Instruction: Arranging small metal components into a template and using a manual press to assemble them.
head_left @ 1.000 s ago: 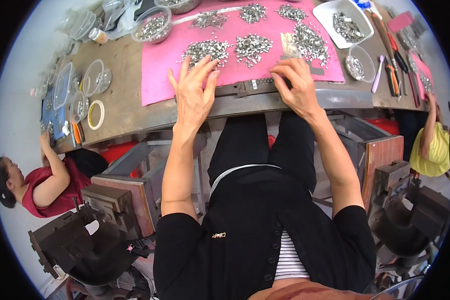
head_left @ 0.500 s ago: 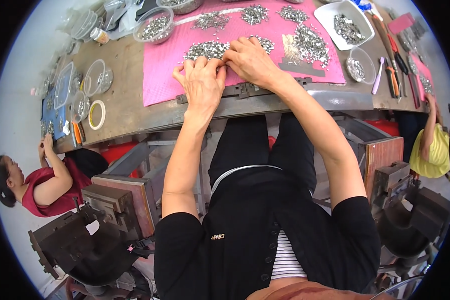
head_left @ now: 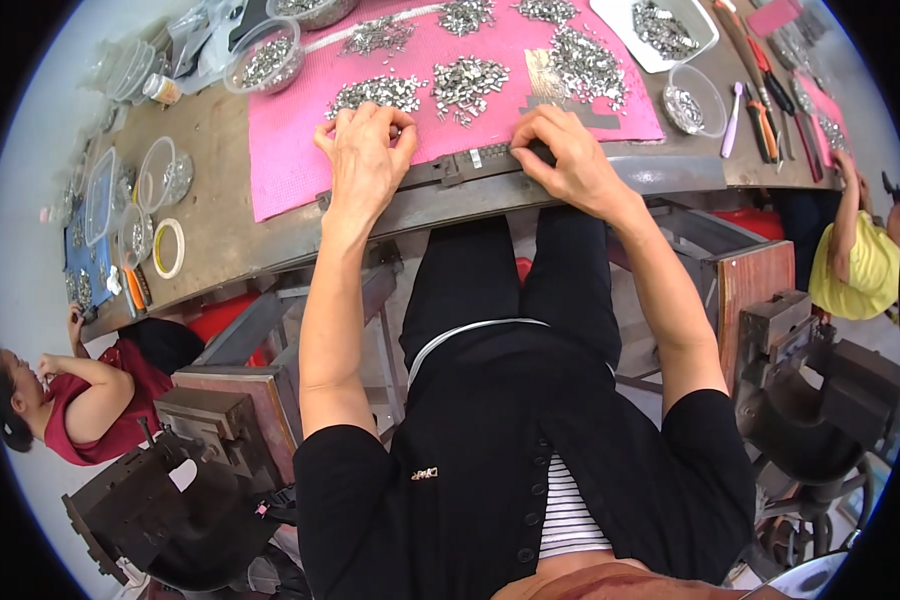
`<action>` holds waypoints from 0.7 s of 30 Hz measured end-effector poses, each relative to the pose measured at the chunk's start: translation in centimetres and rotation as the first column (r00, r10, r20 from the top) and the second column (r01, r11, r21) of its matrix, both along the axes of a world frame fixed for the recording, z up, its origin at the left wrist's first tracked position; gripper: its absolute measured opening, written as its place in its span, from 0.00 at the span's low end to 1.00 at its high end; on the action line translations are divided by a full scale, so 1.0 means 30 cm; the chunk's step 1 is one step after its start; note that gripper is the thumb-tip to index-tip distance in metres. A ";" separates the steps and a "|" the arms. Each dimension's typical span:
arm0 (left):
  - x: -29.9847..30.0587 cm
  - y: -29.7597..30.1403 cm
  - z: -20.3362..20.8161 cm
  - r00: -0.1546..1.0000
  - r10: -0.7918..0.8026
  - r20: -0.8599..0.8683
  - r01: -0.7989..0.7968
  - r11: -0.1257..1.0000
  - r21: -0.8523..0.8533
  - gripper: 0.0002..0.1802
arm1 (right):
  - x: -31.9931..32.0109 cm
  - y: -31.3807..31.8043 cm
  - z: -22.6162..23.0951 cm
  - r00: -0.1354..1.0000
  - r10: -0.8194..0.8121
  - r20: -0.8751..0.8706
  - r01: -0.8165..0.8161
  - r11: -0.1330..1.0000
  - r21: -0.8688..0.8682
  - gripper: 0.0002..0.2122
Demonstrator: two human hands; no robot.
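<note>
My left hand [head_left: 362, 160] rests at the near edge of a pile of small silvery metal pieces [head_left: 375, 95] on the pink mat [head_left: 280, 165]. Its fingers curl inward, hiding whatever lies between the tips. Farther right, my right hand [head_left: 570, 160] is closed around a dark block [head_left: 542, 151] at the long metal fixture [head_left: 450, 170] along the table's front edge. A bright row of small pieces shows in the fixture between my hands. A second metal pile [head_left: 468, 88] lies just beyond that row.
More metal piles, including one at right [head_left: 587, 68], cover the mat. A white tray [head_left: 710, 35] and clear tub [head_left: 710, 105] stand right, near pliers [head_left: 763, 130]. Another tub [head_left: 295, 65], a tape roll [head_left: 169, 248] and containers stand left. People sit on both sides.
My right hand has moved away from my left hand, rightward and down to the fixture. The middle pile and the bright row are uncovered. The whole view has shifted slightly.
</note>
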State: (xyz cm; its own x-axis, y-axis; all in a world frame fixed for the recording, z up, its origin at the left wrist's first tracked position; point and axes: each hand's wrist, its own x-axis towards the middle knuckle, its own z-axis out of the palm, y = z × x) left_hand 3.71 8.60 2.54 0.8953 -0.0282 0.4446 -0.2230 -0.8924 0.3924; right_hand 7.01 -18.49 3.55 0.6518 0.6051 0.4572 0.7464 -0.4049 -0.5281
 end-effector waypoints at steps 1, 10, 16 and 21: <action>0.000 0.000 0.005 1.000 -0.010 -0.015 0.010 1.000 -0.013 0.04 | -0.007 -0.006 -0.005 0.998 0.007 0.060 -0.008 1.000 0.007 0.07; -0.025 0.007 0.018 1.000 -0.018 0.013 0.017 0.999 0.032 0.03 | -0.012 -0.005 -0.009 0.985 0.007 0.170 -0.001 0.999 -0.040 0.06; -0.025 0.013 0.020 0.998 -0.037 -0.041 0.036 0.999 -0.040 0.02 | 0.024 0.012 0.024 0.989 0.051 0.138 -0.043 0.997 -0.059 0.05; -0.025 0.011 0.008 0.999 -0.049 0.003 0.049 0.999 -0.010 0.02 | 0.136 0.199 -0.015 0.977 0.051 0.207 -0.050 0.999 -0.013 0.05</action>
State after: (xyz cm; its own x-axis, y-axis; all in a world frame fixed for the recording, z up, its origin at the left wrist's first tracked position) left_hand 2.97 8.95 2.78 0.8915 -0.0678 0.4480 -0.2679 -0.8763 0.4005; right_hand 11.08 -12.53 3.09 0.5119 0.6391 0.5741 0.8589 -0.3675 -0.3567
